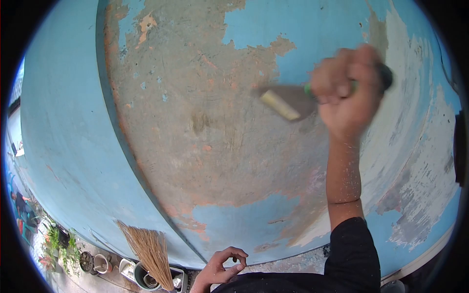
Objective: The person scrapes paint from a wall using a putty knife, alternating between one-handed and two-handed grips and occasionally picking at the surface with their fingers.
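Note:
My right hand is raised in front of the wall, wrapped round the handle of a putty knife and blurred by motion. The handle shows green and dark parts. The blade points left, with a pale yellow patch on its face, and overlaps the bare grey area of the wall. Blue paint with ragged edges surrounds this area. Low in the view, my left hand is held near my body, its fingers loosely curled and the thumb apart from them, with nothing seen in it.
A straw broom leans at the wall's foot beside buckets. Potted plants stand at the lower left, with a person farther off. A vertical wall edge runs down the left; whitish streaks cover the right side.

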The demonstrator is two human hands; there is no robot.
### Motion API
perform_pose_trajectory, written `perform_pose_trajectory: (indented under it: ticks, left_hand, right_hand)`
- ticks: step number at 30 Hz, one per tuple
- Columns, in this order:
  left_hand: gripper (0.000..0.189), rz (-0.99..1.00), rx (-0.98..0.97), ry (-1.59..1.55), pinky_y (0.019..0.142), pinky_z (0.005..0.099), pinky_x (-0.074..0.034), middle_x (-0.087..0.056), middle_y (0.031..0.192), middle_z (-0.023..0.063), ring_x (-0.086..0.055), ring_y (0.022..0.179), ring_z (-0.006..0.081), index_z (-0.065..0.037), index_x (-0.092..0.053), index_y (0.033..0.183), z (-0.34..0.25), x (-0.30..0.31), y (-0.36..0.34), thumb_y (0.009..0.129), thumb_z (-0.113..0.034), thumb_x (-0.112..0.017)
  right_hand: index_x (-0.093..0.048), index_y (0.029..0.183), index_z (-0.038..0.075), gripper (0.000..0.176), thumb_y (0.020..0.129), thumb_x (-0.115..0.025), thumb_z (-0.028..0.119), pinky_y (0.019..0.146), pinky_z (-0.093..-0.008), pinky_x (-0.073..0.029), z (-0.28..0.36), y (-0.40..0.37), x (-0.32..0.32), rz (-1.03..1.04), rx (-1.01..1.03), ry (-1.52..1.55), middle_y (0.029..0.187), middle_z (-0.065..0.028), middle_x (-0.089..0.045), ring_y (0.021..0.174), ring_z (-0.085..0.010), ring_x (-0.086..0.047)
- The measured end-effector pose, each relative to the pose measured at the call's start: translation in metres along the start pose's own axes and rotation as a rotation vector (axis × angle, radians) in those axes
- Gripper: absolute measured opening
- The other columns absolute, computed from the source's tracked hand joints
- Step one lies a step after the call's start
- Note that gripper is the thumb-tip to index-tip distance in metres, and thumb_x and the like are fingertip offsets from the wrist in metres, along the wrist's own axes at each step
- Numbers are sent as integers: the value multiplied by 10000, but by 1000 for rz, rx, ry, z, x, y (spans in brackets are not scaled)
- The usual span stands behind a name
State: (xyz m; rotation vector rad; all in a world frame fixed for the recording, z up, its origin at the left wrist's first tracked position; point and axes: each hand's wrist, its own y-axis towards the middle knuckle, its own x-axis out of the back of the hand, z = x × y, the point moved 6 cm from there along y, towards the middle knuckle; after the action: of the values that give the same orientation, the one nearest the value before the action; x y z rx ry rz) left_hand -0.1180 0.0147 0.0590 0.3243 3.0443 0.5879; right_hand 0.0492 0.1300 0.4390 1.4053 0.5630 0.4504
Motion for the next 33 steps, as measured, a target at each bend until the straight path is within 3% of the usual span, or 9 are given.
perform_pose_trajectory:
  ticks: [3, 7, 9, 12, 14, 18, 21, 25, 33]
  left_hand:
    - [298, -5, 34, 14, 836, 338, -480, -662, 875, 65, -615, 839, 166, 14, -599, 1109, 8, 3, 0, 891, -176, -672]
    - [337, 49, 19, 15, 840, 349, -474, -650, 900, 83, -616, 870, 181, 13, -577, 1126, 7, -1, 1, 896, -212, -680]
    - [306, 38, 6, -10, 854, 336, -470, -660, 873, 59, -613, 838, 167, 10, -597, 1116, 5, -3, 3, 889, -181, -671]
    - [339, 77, 33, 39, 828, 346, -483, -652, 901, 83, -619, 854, 185, 14, -580, 1121, 12, -7, 7, 896, -219, -681]
    - [340, 106, 17, 39, 830, 347, -484, -652, 901, 84, -620, 855, 186, 15, -581, 1120, 5, -13, 8, 896, -221, -681]
    - [348, 89, -1, 42, 839, 348, -483, -654, 900, 85, -624, 866, 189, 19, -580, 1119, 3, -8, 7, 896, -228, -682]
    - [346, 33, 27, 27, 840, 346, -480, -653, 902, 87, -624, 879, 187, 19, -580, 1122, 8, -4, -2, 895, -223, -681]
    - [336, 55, 14, 21, 843, 344, -476, -652, 904, 85, -623, 880, 183, 14, -582, 1122, 5, -3, 1, 895, -213, -678]
    - [349, 110, 22, 49, 837, 346, -481, -655, 901, 93, -626, 869, 189, 13, -585, 1121, 0, -17, 6, 888, -224, -691]
  right_hand:
    - [-448, 623, 117, 420, 1007, -472, 285, 380, -268, -274, 51, 18, 29, -15, 218, 155, 490, 18, -377, 399, -91, -335]
    - [-395, 594, 133, 475, 1022, -421, 338, 403, -258, -251, 24, 3, 0, -69, 105, -143, 492, 31, -279, 405, -90, -286]
    - [-427, 605, 123, 442, 1005, -498, 296, 384, -274, -258, 39, 16, 23, 97, 78, 53, 507, 32, -342, 399, -92, -317]
    - [-328, 622, 149, 456, 1041, -390, 319, 436, -266, -251, 44, 15, 29, -104, 174, 156, 526, 38, -294, 440, -84, -279]
    - [-328, 621, 166, 458, 1044, -372, 335, 432, -255, -247, -19, 2, 4, -109, -160, -105, 535, 43, -300, 438, -73, -269]
    - [-318, 621, 159, 441, 1022, -439, 297, 425, -251, -238, 39, 5, 13, 27, 151, 128, 536, 47, -275, 429, -75, -268]
    - [-355, 601, 156, 477, 1017, -426, 379, 415, -267, -261, 20, 5, 13, -204, 126, -118, 496, 57, -277, 403, -86, -268]
    - [-361, 634, 158, 428, 1008, -482, 327, 428, -274, -253, 50, 11, 26, 96, 127, 16, 533, 47, -317, 433, -90, -289]
    - [-330, 636, 151, 437, 1015, -427, 346, 417, -271, -237, 31, -8, 18, -34, 91, 91, 535, 48, -274, 443, -90, -240]
